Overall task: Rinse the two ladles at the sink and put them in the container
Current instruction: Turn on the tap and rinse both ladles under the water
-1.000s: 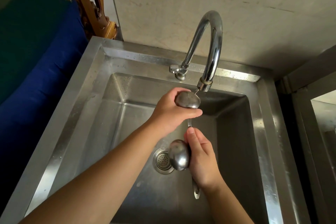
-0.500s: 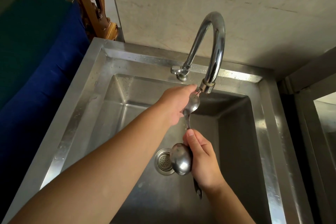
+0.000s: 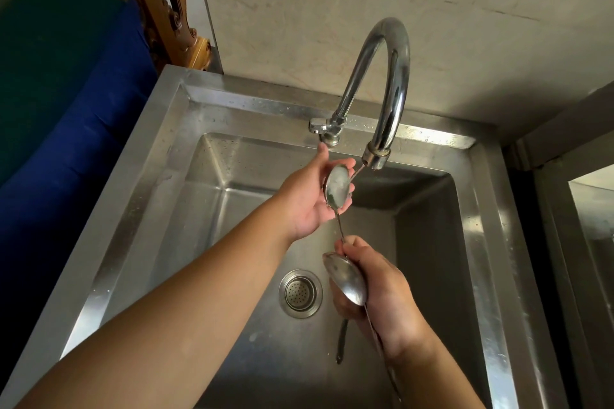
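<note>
Over the steel sink [image 3: 166, 156], two ladles are counted, both held above the basin; its one drain strainer [image 3: 300, 293] lies bare. Left hand [image 3: 310, 199] is open, palm up, fingers spread, cradling the bowl of the upper ladle [image 3: 338, 188] just below the faucet [image 3: 388, 83] spout. Right hand [image 3: 378, 289] is closed around both handles, with the lower ladle [image 3: 347, 279] bowl against its knuckles. Water flow is hard to make out. Handle ends are partly hidden behind the right wrist.
</note>
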A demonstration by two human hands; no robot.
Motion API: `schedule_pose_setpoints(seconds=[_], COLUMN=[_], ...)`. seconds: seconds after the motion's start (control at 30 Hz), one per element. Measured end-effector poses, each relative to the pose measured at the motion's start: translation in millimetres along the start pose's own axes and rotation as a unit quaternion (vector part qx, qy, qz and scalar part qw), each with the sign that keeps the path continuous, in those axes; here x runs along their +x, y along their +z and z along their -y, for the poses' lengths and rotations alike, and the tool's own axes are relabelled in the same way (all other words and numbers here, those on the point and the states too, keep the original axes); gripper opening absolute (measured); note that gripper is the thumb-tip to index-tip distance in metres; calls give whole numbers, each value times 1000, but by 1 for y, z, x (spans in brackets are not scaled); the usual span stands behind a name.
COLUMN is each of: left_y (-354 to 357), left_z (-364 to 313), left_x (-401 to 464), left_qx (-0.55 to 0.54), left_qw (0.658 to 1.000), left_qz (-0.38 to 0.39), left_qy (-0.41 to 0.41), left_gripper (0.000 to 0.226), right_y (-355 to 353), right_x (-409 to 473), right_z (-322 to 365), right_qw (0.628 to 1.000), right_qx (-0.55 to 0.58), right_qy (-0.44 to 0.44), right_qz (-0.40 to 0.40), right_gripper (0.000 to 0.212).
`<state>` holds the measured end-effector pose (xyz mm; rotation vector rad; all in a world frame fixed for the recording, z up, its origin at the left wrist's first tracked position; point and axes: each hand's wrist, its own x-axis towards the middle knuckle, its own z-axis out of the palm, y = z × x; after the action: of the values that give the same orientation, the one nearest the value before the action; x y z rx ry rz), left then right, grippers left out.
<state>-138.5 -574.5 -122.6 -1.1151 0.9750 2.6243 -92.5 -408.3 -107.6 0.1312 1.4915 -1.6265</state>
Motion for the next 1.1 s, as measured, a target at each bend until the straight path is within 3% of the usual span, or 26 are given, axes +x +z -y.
schedule_pose_setpoints(seconds=[0.27,0.6,0.83,0.93,1.1], left_y=[-19,-25,-27,-25,-21], left_z=[4,17,29,31,36], left_x=[-11,-25,-22,-19,-17], left_qx=[-4,63,129,149,242], left_qw=[999,993,982,978,946], left_qz=[18,64,72,44,-72], left_qy=[34,74,115,142,205], left_gripper=[63,37,60,56,40], right_y=[2,7,16,19,25], right_x=[-15,-19,-21,-21,-21], right_z=[25,37,45,43,31], right_qw=[993,982,978,975,960], right_qx=[-67,-141,-175,-188,-241], right_qy=[1,40,38,37,42], right_qz=[-94,-118,-110,-114,-133], right_gripper=[21,18,17,18,22])
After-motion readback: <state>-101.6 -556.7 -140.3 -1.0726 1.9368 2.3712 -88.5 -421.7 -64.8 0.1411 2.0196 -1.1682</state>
